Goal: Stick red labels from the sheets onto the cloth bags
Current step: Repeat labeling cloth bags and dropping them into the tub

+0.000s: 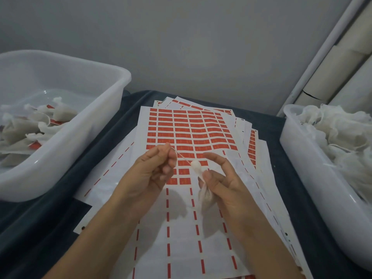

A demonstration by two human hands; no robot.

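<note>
At frame centre, above the label sheets, the right hand grips a small cloth bag, its long axis running from lower right up to its knotted neck. The left hand pinches the bag's drawstring, stretched toward the upper left.

Two bare forearms, left hand, right hand — no sleeves, short nails

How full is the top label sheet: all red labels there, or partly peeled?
Partly peeled. The top white label sheet keeps red labels only on its far half; nearer rows are bare backing.
</note>
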